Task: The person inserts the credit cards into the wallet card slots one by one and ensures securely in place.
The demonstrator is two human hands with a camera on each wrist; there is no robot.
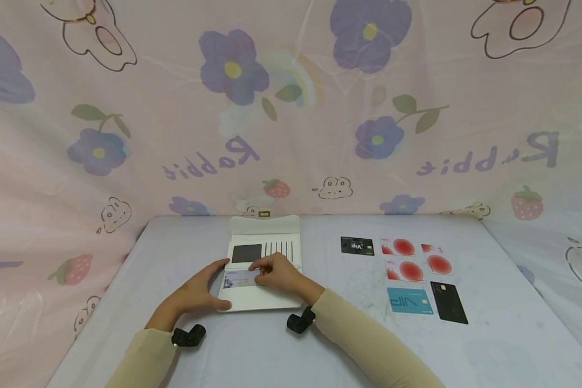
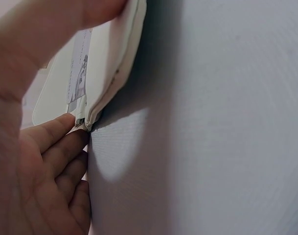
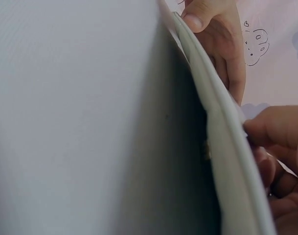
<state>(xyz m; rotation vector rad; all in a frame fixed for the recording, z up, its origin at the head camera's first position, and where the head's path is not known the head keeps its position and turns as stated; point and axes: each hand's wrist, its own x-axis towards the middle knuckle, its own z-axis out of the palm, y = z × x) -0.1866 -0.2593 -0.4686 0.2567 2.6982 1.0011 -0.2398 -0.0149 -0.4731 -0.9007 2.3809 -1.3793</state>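
An open white wallet lies on the table, its clasp flap pointing away. Across its middle shows a pale purple-grey printed paper slip, like a banknote, its lower part tucked in a pocket. My left hand holds the wallet's left side, thumb on the near corner and fingertips at the far edge; the left wrist view shows those fingertips touching the edge. My right hand pinches the slip near its right part, covering that end. In the right wrist view the wallet's edge hides part of these fingers.
To the right lie a black VIP card, several red-and-white cards, a blue VIP card and a plain black card. A patterned cloth hangs behind the white table.
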